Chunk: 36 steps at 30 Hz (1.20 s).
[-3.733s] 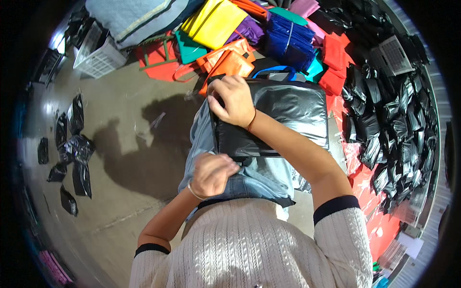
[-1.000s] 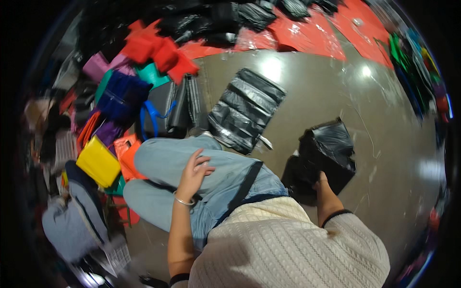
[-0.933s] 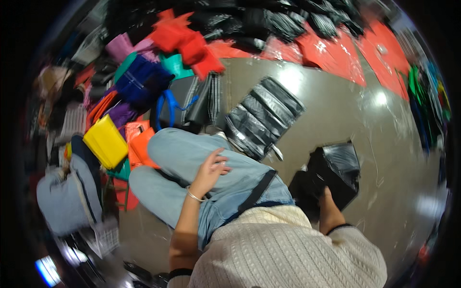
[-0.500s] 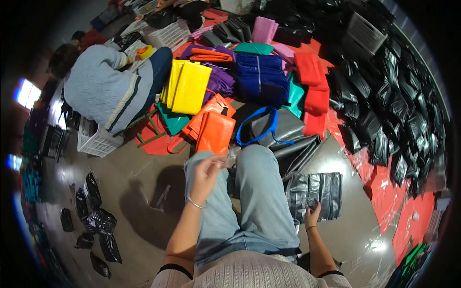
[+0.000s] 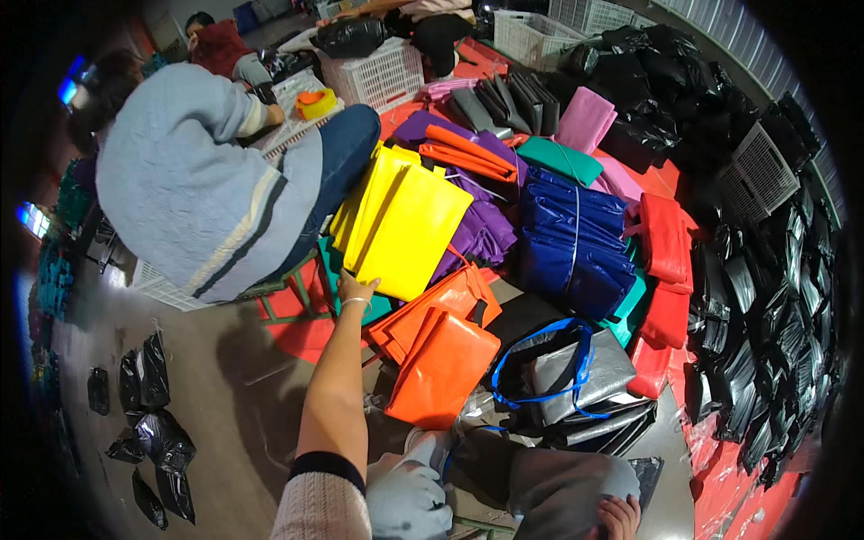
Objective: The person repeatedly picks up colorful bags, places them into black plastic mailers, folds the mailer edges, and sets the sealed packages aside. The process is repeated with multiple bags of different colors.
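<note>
My left hand (image 5: pixel 358 290) reaches forward with its fingers closed at the lower corner of the front yellow folded bag (image 5: pixel 409 236), which lies on a stack of the same colour. The fingertips are partly hidden at the yellow edge. Just below the stack lie orange folded bags (image 5: pixel 443 367), and a green one (image 5: pixel 378 310) shows beneath the yellow. At the lower edge, my right hand (image 5: pixel 619 517) lies with fingers extended against the side of my right knee, beside a black folded package (image 5: pixel 646 475) that is mostly hidden by the leg.
A blue strap loop (image 5: pixel 589 360) lies on grey-black folded bags. Navy (image 5: pixel 576 238), purple (image 5: pixel 481 220) and red (image 5: pixel 664 243) folded bags surround it. Black wrapped packages (image 5: pixel 765 333) pile at right, others (image 5: pixel 166 441) at left. A co-worker (image 5: pixel 207 180) sits at far left near white crates (image 5: pixel 373 76).
My left hand has moved forward from above my knee to the yellow bags. My right hand has left the black folded package. The view has shifted toward the pile.
</note>
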Available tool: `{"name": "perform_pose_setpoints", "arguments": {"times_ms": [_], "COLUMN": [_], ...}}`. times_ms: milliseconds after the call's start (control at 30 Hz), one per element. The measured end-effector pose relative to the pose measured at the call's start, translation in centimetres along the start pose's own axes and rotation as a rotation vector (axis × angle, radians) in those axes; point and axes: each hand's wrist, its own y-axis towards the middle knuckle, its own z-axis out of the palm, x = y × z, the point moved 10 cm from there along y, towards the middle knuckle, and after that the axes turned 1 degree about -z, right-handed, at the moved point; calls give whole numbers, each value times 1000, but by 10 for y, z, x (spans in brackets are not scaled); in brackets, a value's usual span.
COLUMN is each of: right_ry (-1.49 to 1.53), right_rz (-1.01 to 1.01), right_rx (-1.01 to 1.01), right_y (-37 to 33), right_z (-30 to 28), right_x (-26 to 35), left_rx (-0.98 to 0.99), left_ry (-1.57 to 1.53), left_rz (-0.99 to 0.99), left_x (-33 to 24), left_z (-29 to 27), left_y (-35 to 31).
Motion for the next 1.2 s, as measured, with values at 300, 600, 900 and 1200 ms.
{"name": "perform_pose_setpoints", "arguments": {"times_ms": [300, 600, 900, 1200], "right_ry": [-40, -435, 31, 65], "right_rz": [-79, -748, -342, 151], "right_rx": [190, 17, 248, 63], "right_y": [60, 318, 275, 224], "right_z": [17, 220, 238, 50], "right_x": [3, 80, -7, -74], "left_rx": [-30, -16, 230, 89], "left_ry": [-191, -41, -569, -1131], "left_rz": [453, 1123, 792, -354], "left_x": [-21, -110, -45, 65], "left_z": [16, -41, -84, 104], "left_y": [-13, -208, -91, 92]}}
